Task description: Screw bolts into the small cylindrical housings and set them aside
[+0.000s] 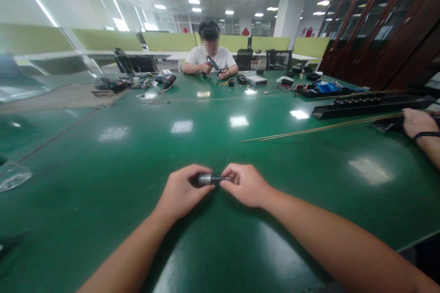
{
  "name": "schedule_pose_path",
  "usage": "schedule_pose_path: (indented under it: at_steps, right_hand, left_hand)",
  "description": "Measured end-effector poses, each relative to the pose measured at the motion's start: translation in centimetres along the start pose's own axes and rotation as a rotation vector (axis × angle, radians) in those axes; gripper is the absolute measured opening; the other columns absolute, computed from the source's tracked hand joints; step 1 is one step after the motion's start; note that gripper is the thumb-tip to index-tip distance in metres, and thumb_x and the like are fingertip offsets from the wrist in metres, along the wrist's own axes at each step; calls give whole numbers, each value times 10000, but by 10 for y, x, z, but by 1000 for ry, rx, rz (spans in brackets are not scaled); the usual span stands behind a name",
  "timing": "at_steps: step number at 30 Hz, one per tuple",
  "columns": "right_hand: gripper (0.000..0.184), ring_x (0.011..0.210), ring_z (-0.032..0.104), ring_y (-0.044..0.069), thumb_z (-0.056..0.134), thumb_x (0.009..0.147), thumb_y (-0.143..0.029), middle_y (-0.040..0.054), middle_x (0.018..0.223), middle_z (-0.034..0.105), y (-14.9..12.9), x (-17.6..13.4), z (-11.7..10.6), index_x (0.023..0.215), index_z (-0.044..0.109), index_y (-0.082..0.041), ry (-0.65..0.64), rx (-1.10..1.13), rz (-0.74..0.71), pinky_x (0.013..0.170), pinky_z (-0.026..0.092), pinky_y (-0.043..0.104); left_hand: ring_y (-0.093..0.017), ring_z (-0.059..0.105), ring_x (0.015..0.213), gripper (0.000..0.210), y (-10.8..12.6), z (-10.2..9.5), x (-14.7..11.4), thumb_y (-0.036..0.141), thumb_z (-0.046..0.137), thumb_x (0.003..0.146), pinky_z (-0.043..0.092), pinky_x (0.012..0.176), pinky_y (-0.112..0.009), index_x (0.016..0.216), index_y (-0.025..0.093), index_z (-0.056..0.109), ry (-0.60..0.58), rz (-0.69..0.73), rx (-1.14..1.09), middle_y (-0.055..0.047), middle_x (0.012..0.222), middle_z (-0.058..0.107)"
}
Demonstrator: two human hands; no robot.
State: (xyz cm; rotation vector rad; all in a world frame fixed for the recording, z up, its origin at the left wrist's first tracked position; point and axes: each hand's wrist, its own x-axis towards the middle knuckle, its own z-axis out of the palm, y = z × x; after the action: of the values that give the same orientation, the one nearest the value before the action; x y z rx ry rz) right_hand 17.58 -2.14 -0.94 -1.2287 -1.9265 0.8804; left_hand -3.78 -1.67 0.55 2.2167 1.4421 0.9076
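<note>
Right in the middle, low over the near part of the table, here's the piece: a silver metal cylinder with a slim dark shaft, lying level between the two hands. Whether it touches the tabletop, I can't tell.

It looks like solid metal, so call it stiff and fairly heavy for its size, the weight likely toward the fat end. The smooth barrel could slip or roll under a light touch; the shaft appears ridged and should give better bite. Nothing about it suggests fragile. Best hold, I'd say: the barrel wrapped for support, the shaft taken near its tip for turning.

And that's much the picture! The left hand curves thumb and forefinger around the barrel, its other fingers hidden; the right hand pinches the shaft's far end between thumb and fingertips.

Outward now, across the glossy green table: thin brass-coloured rods slant off to the right, toward a co-worker's hand with a dark wristband, black channel rails just beyond. At the far side, a person in a white shirt holds a dark handheld tool, with a red-and-black power drill off to the left.
</note>
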Motion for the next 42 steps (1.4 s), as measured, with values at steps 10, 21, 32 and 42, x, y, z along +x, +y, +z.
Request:
schedule_pose_path:
  at_steps: [10, 21, 32, 42]
  right_hand:
    - [108, 576, 523, 99, 664, 818, -246, -29, 672, 618, 0, 1, 0, 900, 690, -182, 5, 12, -7, 539, 366, 207]
    - [120, 579, 527, 99, 657, 822, -261, -23, 675, 626, 1, 1, 0, 899, 697, -179, 24, 18, -5, 535, 371, 206]
    - [126, 584, 528, 102, 657, 826, -264, -19, 684, 629, -2, 1, -2, 910, 694, -179, 19, 8, 5, 541, 376, 210]
    - [135, 579, 515, 99, 659, 829, -271, -24, 676, 614, 2, 2, 0, 919, 690, -175, 29, 30, 14, 537, 373, 209]
  left_hand:
    - [-196, 694, 835, 203, -1, -2, 0, 297, 747, 730, 524, 800, -313, 929, 256, 733, -10, -9, 16, 10, 906, 747]
    - [-203, 697, 833, 216, -1, -4, 0, 325, 732, 741, 537, 794, -317, 941, 244, 735, 7, -8, 28, -8, 913, 749]
    - [-221, 700, 831, 229, 1, -5, 1, 338, 713, 742, 550, 781, -333, 940, 225, 732, -8, -19, 25, -36, 914, 752]
    - [-214, 699, 819, 223, 1, -5, 1, 335, 726, 741, 546, 778, -326, 937, 229, 729, -6, -25, 13, -24, 900, 750]
